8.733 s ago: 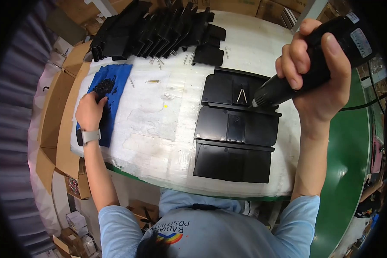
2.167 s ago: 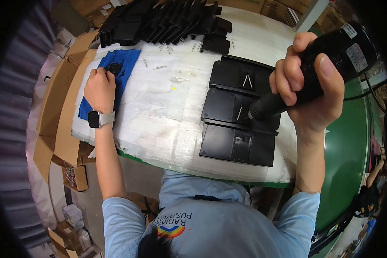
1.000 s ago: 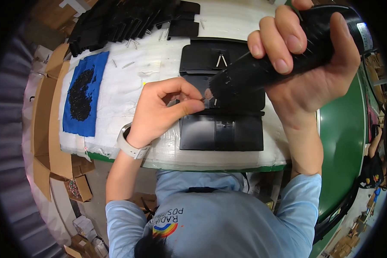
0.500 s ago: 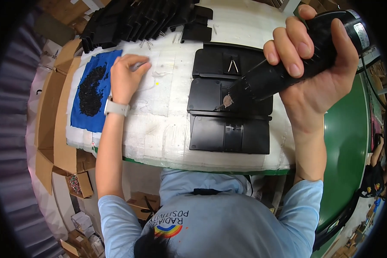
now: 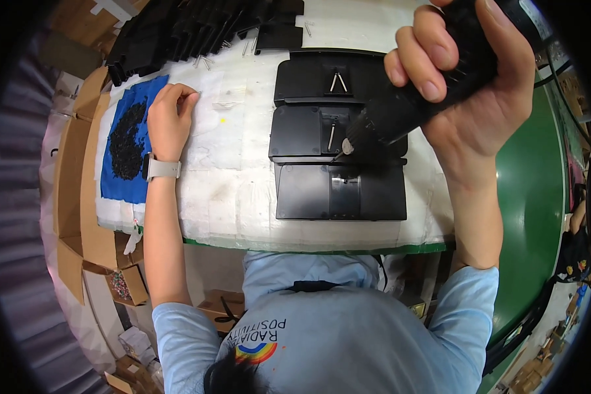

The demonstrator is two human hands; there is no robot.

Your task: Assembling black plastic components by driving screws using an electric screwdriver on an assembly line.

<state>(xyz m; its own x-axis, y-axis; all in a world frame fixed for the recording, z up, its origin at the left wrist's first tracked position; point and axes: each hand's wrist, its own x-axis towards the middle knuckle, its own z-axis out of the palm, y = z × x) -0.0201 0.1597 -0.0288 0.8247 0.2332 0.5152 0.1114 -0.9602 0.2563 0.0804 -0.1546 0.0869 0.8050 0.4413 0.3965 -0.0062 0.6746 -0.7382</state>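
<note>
My right hand [image 5: 473, 125] is wrapped round a black electric screwdriver [image 5: 400, 108], held at a slant with its tip toward the middle black plastic panel [image 5: 295, 134]. Whether the tip touches that panel is hidden. Two thin metal pins [image 5: 333, 134] stand in the recess there. Behind it, the far panel [image 5: 295, 82] carries a V-shaped pair of pins [image 5: 338, 81]; the near panel [image 5: 302, 190] has a recess too. At the left my left hand [image 5: 169, 121] is closed in a pinch beside a blue cloth [image 5: 115, 190]; what its fingers hold cannot be made out. Small black pieces [image 5: 128, 141] lie heaped on the cloth.
A stack of black panels [image 5: 177, 33] covers the far left of the white-topped table [image 5: 223, 203], with loose metal pins [image 5: 207, 62] before it. Cardboard boxes [image 5: 75, 177] stand against the left side. A cable [image 5: 558, 75] runs off the screwdriver at the right.
My left hand has drawn slightly left and nearer the cloth, its fingers curling more. The screwdriver in my right hand has shifted a little, and pins in the middle panel now show. The view has shifted too.
</note>
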